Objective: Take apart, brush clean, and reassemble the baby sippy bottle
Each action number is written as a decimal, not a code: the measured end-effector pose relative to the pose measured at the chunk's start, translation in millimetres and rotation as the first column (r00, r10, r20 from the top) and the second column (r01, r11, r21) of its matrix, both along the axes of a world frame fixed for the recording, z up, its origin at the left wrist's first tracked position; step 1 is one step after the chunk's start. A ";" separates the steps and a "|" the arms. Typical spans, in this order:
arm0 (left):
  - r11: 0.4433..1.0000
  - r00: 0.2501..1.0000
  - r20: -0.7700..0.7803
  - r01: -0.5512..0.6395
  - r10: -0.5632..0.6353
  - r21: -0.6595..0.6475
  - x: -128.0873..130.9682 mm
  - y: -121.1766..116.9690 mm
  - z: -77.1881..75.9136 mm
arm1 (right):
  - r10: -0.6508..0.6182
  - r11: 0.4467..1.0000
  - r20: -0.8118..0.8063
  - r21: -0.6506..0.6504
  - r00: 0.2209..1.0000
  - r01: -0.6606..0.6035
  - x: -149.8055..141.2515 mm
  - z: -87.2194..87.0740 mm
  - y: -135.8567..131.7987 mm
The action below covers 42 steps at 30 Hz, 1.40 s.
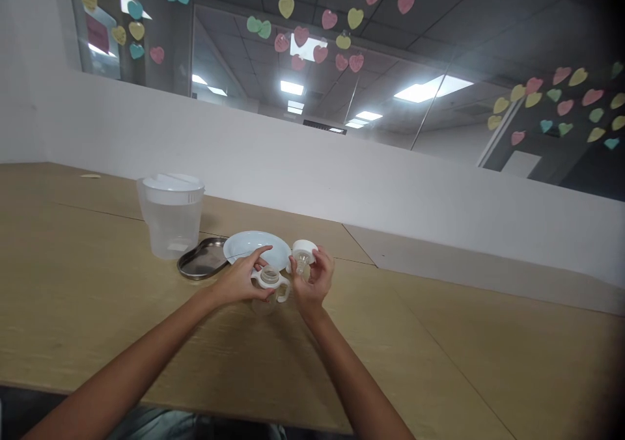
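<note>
My left hand [239, 280] grips a clear baby bottle [265, 306] near its neck, thumb and fingers round the white handle ring [283, 290]. The bottle's mouth is uncovered and faces up. Just to the right, my right hand [316, 282] holds the bottle's nipple cap [304, 250], a white collar with a clear teat pointing down. Cap and bottle are apart. A pale blue-white oval plate [256, 241] lies right behind both hands, partly hidden by my left fingers.
A kidney-shaped steel tray [208, 258] lies left of the plate. Behind it stands a lidded translucent pitcher [173, 222], with what looks like water inside. The wooden table [122, 310] runs back to a white wall [293, 166] below a window with heart-shaped notes.
</note>
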<state>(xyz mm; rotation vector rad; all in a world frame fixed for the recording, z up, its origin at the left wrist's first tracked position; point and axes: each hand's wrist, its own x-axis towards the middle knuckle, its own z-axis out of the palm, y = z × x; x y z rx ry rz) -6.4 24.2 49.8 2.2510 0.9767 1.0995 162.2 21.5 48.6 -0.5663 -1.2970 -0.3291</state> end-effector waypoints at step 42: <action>1.000 1.000 -0.015 0.012 -0.012 -0.004 1.3 -4.4 4.7 | 0.322 0.682 -0.130 -0.654 0.938 -0.325 12.3 -13.8 26.1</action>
